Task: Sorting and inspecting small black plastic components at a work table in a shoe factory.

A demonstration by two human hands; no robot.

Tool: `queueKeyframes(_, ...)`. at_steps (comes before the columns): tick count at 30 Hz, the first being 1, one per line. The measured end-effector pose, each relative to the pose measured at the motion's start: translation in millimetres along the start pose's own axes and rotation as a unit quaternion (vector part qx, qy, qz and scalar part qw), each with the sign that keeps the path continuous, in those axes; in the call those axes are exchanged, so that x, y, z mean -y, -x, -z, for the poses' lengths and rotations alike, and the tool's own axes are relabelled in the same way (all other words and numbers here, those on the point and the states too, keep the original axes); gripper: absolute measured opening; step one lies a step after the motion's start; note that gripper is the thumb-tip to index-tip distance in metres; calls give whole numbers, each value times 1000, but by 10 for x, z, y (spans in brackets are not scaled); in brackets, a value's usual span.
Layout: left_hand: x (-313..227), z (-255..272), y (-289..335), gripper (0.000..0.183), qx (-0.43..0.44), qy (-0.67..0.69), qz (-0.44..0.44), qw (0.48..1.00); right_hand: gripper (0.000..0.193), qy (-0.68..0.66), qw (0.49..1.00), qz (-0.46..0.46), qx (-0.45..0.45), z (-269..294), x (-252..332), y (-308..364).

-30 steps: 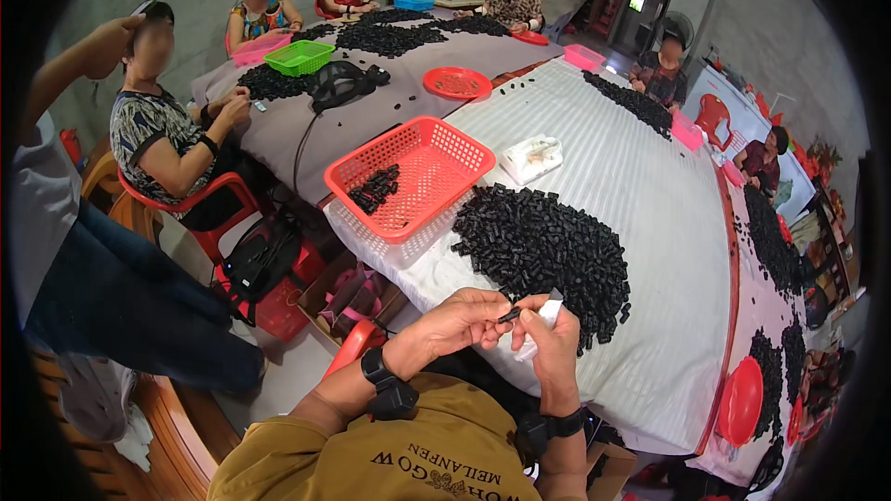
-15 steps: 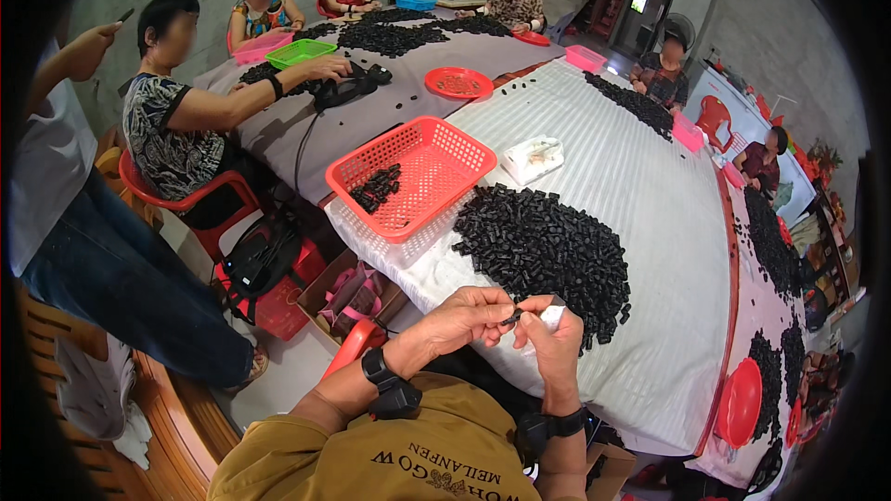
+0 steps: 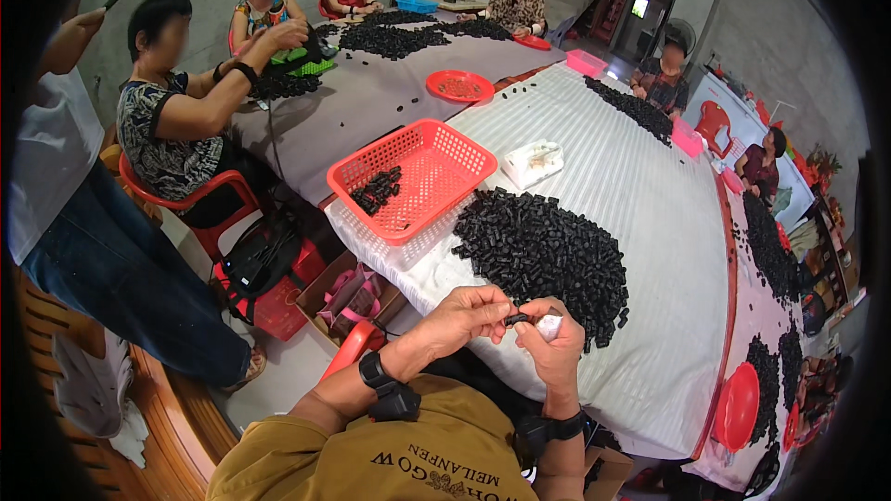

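My left hand (image 3: 471, 315) and my right hand (image 3: 555, 353) meet just in front of the table edge, fingers pinched. Between their fingertips is a small black cylindrical piece (image 3: 517, 319), held from both ends. A white scrap like tissue or cloth (image 3: 548, 327) is also tucked in my right hand. Just beyond my hands a large heap of similar black pieces (image 3: 543, 250) covers the white cloth. To its left stands a red perforated basket (image 3: 441, 172) with a small cluster of black pieces (image 3: 376, 190) inside.
A white packet (image 3: 532, 163) lies beside the basket. Farther off are a round red tray (image 3: 459, 86), a red basin (image 3: 738, 405) and more black heaps (image 3: 394, 40). Several people sit around the tables; one stands at left. A red chair (image 3: 232, 190) and boxes stand below left.
My fingers have shifted slightly and more of the black piece shows between them. At left, the seated co-worker has raised both hands, lifting a black strap-like item off the table.
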State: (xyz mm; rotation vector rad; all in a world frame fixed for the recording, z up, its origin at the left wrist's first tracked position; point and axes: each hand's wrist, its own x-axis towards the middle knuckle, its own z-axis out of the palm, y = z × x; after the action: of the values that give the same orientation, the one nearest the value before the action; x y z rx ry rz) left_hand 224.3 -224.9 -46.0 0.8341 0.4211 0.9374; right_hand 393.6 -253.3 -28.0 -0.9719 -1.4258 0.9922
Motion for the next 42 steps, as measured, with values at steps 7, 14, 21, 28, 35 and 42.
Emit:
queueKeyframes(7, -1, 34, -7, 18, 15, 19, 55, 998, 21, 13, 996, 72, 52, 17, -6, -33)
queueKeyframes(14, 9, 42, -27, 25, 40, 53, 50, 996, 21, 60, 992, 107, 32, 2, -29, -46)
queueKeyframes(21, 37, 30, -28, 27, 28, 43, 39, 998, 19, 29, 999, 39, 17, 1, -75, -14)
queueKeyframes(28, 63, 82, -25, 27, 46, 12, 70, 996, 12, 18, 999, 22, 33, 7, -9, 5)
queueKeyframes(35, 70, 93, -32, 27, 58, 12, 91, 994, 9, -7, 999, -23, 24, -25, 38, -5)
queueKeyframes(42, -15, 113, -41, 26, 63, 27, 89, 994, 21, -46, 997, -34, 42, 108, 40, -36)
